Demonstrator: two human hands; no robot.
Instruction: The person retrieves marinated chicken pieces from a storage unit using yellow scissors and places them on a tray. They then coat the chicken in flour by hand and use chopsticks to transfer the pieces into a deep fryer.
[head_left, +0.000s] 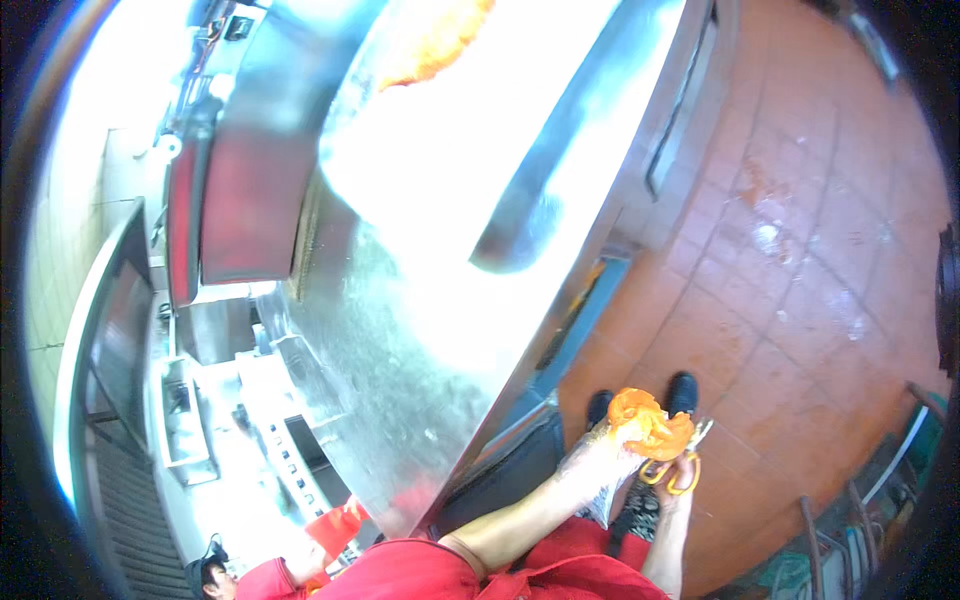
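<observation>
My left hand, in a clear plastic glove or bag, is closed on a soft orange piece of food, perhaps coated meat. Just to its right, my right hand grips scissors with yellow handles, their blades pointing up beside the orange piece. Both hands are low in the picture, over the floor and near my dark shoes. Another orange mass lies at the top on the glaring metal worktop. What the food is exactly, I cannot tell.
A stainless steel worktop runs diagonally on my left, its edge close to my arm. A co-worker in red stands at the lower left. Tiled floor with wet spots lies to the right, and metal rails stand at the lower right.
</observation>
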